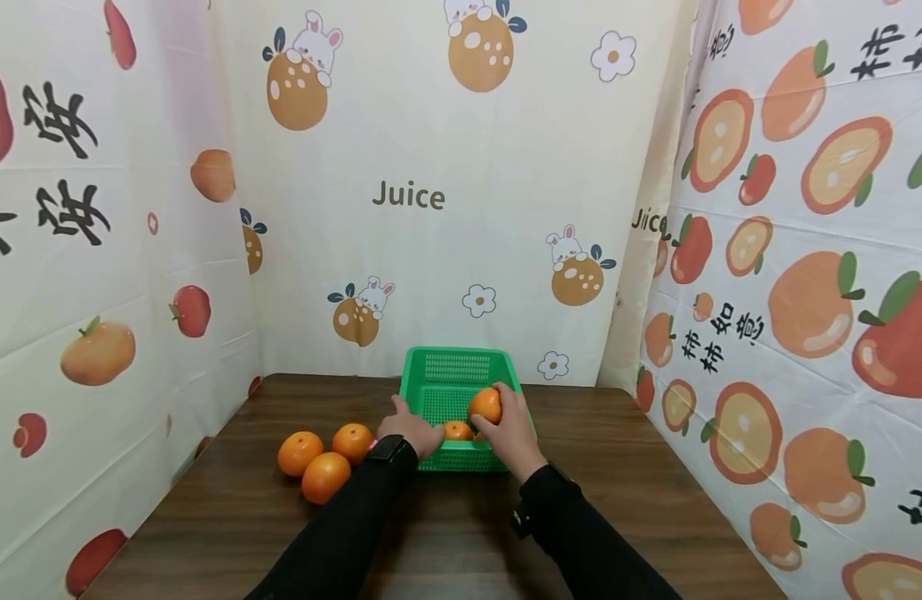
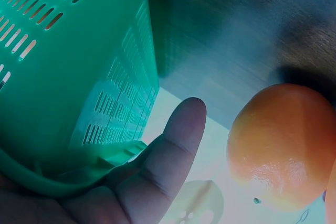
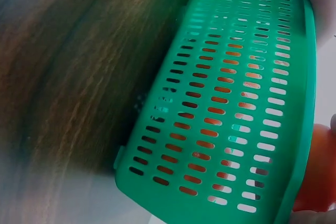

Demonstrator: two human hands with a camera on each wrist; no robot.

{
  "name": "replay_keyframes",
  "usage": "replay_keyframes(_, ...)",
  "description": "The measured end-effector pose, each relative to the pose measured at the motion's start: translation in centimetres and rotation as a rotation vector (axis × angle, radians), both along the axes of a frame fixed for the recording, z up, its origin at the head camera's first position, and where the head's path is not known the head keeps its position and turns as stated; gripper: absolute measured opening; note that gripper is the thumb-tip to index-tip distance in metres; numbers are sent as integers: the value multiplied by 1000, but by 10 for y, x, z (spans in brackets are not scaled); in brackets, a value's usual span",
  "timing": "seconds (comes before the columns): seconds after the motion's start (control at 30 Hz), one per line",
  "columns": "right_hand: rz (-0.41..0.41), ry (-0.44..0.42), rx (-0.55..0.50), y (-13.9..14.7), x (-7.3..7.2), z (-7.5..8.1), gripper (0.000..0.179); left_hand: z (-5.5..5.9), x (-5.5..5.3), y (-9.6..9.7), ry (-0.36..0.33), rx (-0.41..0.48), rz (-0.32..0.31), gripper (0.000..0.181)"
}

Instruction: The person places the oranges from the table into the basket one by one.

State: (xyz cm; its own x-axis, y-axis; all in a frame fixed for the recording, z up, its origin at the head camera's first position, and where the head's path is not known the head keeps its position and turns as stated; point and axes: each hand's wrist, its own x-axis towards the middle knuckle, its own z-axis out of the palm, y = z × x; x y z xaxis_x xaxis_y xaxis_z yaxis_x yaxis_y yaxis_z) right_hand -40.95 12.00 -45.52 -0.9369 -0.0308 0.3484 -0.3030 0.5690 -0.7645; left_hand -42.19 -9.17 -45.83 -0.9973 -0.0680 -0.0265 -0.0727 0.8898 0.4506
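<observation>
right hand [image 1: 513, 429] pinching an orange [image 1: 484, 405] between thumb and fingers, over the right of the green basket [image 1: 461, 351], while the left hand [image 1: 412, 429], nearer the loose oranges [image 1: 326, 477], meets the left rim, gripping or not i can't tell.

Dark wood grain runs across the broad desk [image 1: 626, 508] before us, where a green slotted plastic basket [image 1: 461, 458] sits upright toward the far edge. Directly on the wood, to the seated worker's left, three oranges [image 1: 326, 477] cluster just beside it, one nearer than the other two.
</observation>
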Motion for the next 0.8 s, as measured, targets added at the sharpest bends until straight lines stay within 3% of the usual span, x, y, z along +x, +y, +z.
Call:
replay_keyframes(0.27,28,-20,47,-6,-5,7,70,3,1,-1,18,-14,-13,107)
replay_keyframes(0.8,35,-62,73,-14,-15,6,73,1,0,1,-30,-12,14,115)
